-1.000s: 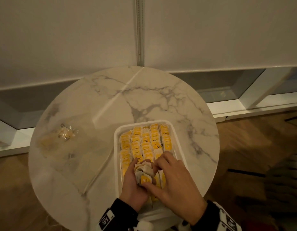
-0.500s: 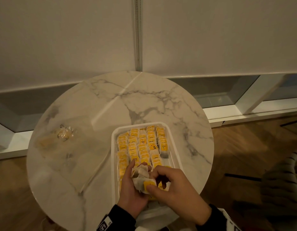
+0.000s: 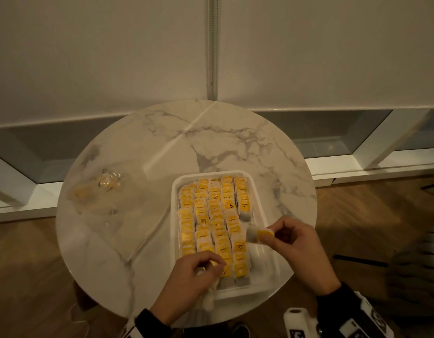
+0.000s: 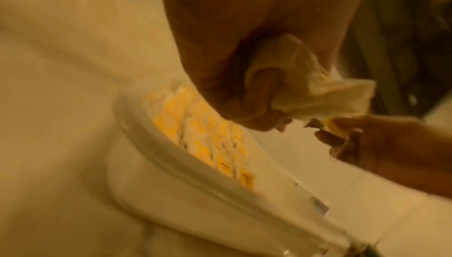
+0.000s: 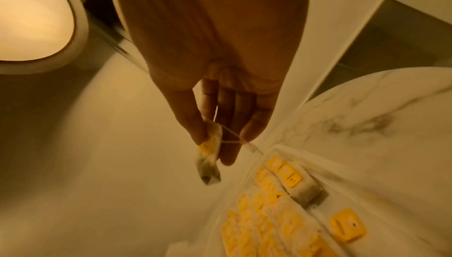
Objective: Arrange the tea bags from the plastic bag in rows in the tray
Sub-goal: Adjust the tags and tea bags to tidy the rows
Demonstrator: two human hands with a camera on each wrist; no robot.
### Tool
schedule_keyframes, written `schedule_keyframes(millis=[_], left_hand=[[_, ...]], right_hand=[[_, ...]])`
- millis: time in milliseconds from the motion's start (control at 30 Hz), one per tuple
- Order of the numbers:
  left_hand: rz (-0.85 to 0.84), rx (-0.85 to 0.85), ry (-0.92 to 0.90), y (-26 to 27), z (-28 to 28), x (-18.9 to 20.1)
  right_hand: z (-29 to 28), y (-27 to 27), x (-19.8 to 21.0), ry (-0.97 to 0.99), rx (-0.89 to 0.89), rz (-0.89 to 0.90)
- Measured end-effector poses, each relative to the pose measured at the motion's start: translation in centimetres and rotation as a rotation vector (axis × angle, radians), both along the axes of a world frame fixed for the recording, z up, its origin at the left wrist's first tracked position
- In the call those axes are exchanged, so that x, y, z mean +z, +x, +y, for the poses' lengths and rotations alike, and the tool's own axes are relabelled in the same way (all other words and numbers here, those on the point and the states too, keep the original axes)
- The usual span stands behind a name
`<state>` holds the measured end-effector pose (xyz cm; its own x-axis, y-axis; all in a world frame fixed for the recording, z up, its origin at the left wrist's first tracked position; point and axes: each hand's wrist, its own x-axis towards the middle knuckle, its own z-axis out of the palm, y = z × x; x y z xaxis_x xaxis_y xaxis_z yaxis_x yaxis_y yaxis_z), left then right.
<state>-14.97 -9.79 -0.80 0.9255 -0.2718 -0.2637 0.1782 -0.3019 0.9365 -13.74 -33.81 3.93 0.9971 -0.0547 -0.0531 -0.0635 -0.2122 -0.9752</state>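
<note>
While the left hand [image 3: 194,269] grips spare tea bags [image 4: 318,85], the right hand [image 3: 293,240], pinching one tea bag [image 3: 258,234], should lay it flat, tag up, in the tray [image 3: 264,264]'s unfinished right row.

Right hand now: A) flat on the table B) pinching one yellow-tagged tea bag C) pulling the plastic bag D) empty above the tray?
B: the right hand pinches a single yellow-tagged tea bag above the right side of the white plastic tray.

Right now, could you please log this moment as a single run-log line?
right hand: pinches tea bag above tray | left hand: grips spare tea bags | right row: unfilled
</note>
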Motion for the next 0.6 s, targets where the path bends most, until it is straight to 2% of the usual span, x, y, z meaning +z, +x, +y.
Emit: schedule_keyframes(millis=[67,133,200,333,600], left_hand=[[-0.084,-0.098,0.185,-0.7,0.5,-0.3],[-0.079,-0.171,0.260,-1.4,0.8,-0.9],[-0.055,-0.208,0.283,-1.9,1.0,-1.3],[-0.061,-0.180,0.331,-2.3,1.5,-1.5],[-0.034,-0.193,0.364,-3.0,2.4,-1.3]], right_hand=[[-0.9,0.1,-0.5,-0.101,-0.001,-0.009],[-1.6,0.4,-0.7,-0.204,0.046,0.005],[-2.1,1.0,-1.2,-0.337,0.096,0.000],[-2.4,3.2,-2.2,-0.557,0.181,-0.027],[0.8,8.1,-3.5,-1.050,0.584,0.072]])
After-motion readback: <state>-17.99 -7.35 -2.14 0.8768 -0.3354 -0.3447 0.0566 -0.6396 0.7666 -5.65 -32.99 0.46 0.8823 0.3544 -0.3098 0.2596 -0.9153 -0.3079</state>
